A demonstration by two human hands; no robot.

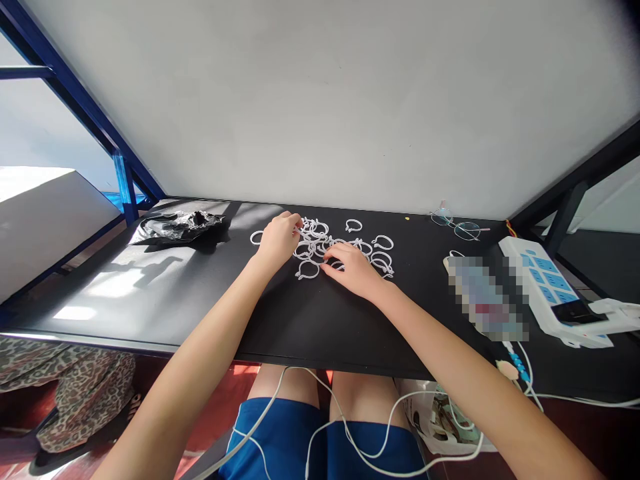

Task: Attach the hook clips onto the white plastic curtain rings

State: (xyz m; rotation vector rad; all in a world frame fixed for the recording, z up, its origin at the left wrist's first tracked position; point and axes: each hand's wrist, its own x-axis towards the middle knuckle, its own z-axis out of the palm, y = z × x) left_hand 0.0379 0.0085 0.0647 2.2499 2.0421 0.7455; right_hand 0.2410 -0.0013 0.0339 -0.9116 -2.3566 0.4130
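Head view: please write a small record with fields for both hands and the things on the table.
left hand: curled at the pile's left edge, fingertips on the white rings; grip unclear
right hand: palm down, fingers resting on the pile
white rings: loose pile, mid table
table: black
left of pile: crumpled black bag
right of pile: glasses, white power strip

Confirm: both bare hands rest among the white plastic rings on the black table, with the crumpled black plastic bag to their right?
No. The head view shows the crumpled black plastic bag left of the white plastic rings; left hand and right hand rest among them on the black table.
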